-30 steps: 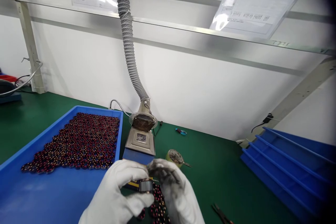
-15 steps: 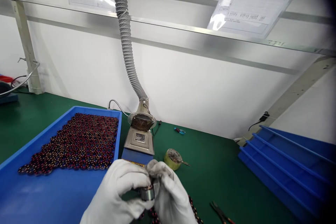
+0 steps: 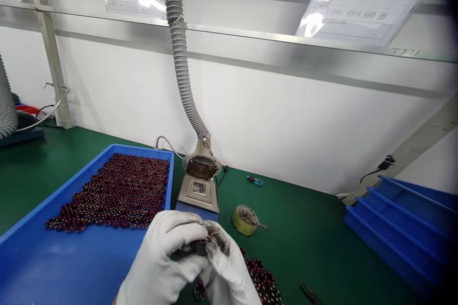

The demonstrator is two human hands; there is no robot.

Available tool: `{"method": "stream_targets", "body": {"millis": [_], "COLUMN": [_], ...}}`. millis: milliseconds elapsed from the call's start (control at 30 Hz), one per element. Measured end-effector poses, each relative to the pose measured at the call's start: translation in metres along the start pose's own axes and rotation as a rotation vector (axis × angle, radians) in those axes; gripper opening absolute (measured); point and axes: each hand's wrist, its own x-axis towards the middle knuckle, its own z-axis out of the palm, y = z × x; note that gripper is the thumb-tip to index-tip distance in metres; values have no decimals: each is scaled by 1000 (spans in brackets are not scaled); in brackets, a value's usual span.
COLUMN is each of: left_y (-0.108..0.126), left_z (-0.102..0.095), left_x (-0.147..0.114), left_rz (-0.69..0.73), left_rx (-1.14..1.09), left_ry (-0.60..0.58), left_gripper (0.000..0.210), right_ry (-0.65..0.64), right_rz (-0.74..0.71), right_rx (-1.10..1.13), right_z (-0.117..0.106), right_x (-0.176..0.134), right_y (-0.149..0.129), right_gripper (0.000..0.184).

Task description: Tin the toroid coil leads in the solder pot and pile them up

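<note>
My left hand (image 3: pixel 162 257), in a white glove, grips a small round wound coil (image 3: pixel 200 247) between thumb and fingers. My right hand (image 3: pixel 231 267), also gloved and with dirty fingertips, pinches at the coil's right side, where thin copper-coloured wire shows. Fingers cover much of the coil. Just beyond my hands stands a solder pot (image 3: pixel 198 190) with a square of molten-looking metal on top. Beneath and to the right of my hands lie several similar coils (image 3: pixel 263 281) on the green table.
At left a blue tray (image 3: pixel 89 267) holds many coils in rows. A small yellow-green tin (image 3: pixel 245 221) with a flat tool across it stands right of the pot. Pliers (image 3: pixel 310 294) lie near the front, blue-handled cutters (image 3: pixel 254 180) at the back. Blue trays (image 3: pixel 397 228) lean at right. A grey duct (image 3: pixel 181 57) hangs above.
The view has shifted slightly left. The coil has turned in my fingers, its shiny metal side now mostly out of sight. My right fingertips have closed in at its edge, and more loose coils show.
</note>
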Motion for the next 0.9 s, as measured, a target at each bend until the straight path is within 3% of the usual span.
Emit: {"method": "stream_targets", "body": {"millis": [100,200,400,500,567,767,833,900], "left_y": [0,1,0,-2,-4,-13,-9,-1], "left_z": [-2,-3,-2,3,8,0,-6,-7], "left_x": [0,2,5,1,-2,-4,1,6], "left_rz": [-169,-271,-398,-393,-416,-675,-690,-637], "left_rx": [-194,-317,-494,-570,-607,-805,-695,-606], "left_ry": [-68,-60,-53,42,114,376,287,77], "left_gripper": [45,46,31,12,13,14,13,18], "right_ry": [-60,-74,-29,-68,-93,-81,-71,-54], "right_rz": [49,55,-28,43,86,78,77,55], "right_rx": [30,19,-8,45,77,151,161,113], "right_z": [-7,-10,-4,-3,-1,5,4,0], "right_x": [6,8,6,8,9,1,1,4], "right_y": [4,3,7,12,14,12,12,12], "right_gripper": [27,27,27,24,24,33,31,30]}}
